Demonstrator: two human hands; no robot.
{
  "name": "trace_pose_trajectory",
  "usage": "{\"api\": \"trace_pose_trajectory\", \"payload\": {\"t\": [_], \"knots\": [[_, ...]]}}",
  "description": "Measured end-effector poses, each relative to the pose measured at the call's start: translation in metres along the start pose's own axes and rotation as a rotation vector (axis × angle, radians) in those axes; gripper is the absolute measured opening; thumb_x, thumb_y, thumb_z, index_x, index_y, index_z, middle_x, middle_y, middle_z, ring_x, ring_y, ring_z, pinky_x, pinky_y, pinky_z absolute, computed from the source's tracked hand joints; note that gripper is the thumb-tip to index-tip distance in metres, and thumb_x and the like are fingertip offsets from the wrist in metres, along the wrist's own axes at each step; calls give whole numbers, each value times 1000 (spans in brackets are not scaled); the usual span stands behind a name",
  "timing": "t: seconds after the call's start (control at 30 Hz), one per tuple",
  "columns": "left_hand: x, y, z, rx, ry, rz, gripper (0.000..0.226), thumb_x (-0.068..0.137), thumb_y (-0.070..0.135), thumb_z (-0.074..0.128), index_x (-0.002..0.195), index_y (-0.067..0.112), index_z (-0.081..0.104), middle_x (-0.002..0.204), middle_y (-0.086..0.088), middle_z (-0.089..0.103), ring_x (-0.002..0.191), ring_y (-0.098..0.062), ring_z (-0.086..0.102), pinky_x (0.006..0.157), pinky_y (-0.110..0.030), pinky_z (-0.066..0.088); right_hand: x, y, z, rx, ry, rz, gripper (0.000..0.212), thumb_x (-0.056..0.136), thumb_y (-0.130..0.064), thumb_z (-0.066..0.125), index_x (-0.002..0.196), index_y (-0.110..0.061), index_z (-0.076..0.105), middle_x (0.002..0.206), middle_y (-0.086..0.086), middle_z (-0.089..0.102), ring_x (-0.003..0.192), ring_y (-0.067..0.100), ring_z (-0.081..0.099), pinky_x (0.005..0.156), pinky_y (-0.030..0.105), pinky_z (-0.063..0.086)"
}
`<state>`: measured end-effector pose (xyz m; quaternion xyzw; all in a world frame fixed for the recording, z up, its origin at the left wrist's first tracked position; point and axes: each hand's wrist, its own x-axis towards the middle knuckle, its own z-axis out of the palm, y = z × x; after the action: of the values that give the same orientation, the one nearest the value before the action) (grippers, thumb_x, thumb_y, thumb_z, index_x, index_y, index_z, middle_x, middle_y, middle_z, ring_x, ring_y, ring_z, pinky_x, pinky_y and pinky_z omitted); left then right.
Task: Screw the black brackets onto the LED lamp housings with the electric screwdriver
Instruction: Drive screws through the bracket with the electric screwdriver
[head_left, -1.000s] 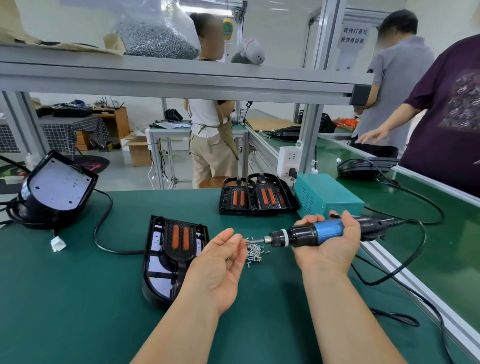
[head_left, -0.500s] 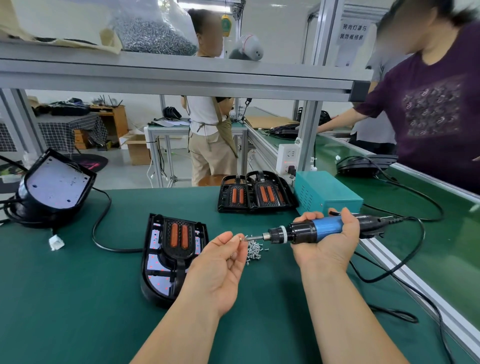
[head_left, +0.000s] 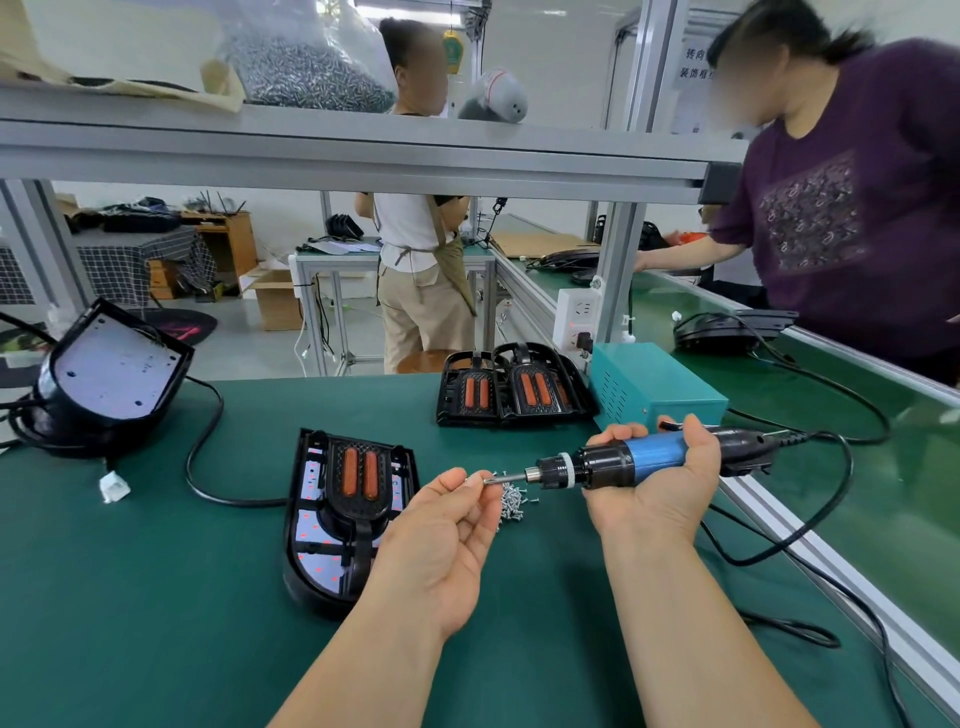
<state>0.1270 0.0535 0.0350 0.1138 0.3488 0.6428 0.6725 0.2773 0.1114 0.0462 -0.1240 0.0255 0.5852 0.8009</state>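
A green bench (head_left: 130, 597) carries a lamp housing (head_left: 311, 519) with a black bracket (head_left: 358, 475) on top, its right edge hidden behind the left hand (head_left: 441, 540). A heap of screws (head_left: 511, 501) lies beneath the screwdriver (head_left: 623, 460) bit. A cable (head_left: 208, 467) loops left of the housing. Farther back stand two more housings (head_left: 511, 387) and a teal box (head_left: 654, 387). The left fingers (head_left: 457, 480) pinch a screw (head_left: 485, 480) at the bit tip. The right hand (head_left: 660, 493) grips the screwdriver, held level above the bench.

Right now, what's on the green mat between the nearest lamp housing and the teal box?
A small heap of loose screws, partly hidden behind the left hand, as the head view shows.
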Motion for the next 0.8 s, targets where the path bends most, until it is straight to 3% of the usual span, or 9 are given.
{"api": "trace_pose_trajectory", "payload": {"t": [0.67, 0.8], "knots": [[2, -4, -2, 171, 24, 125, 13, 93, -5, 60, 93, 7, 56, 61, -2, 71, 58, -12, 71, 52, -20, 57, -1, 0, 0, -81, -49, -37, 16, 82, -32, 65, 80, -20, 55, 59, 0, 53, 49, 16, 54, 59, 23, 49], [3, -8, -3, 223, 38, 163, 11, 94, -4, 58, 93, 7, 57, 70, -5, 70, 62, -12, 70, 54, -19, 57, 0, 0, 0, -121, -76, -58, 16, 83, -34, 64, 81, -21, 55, 61, 0, 52, 51, 16, 53, 62, 25, 46]]}}
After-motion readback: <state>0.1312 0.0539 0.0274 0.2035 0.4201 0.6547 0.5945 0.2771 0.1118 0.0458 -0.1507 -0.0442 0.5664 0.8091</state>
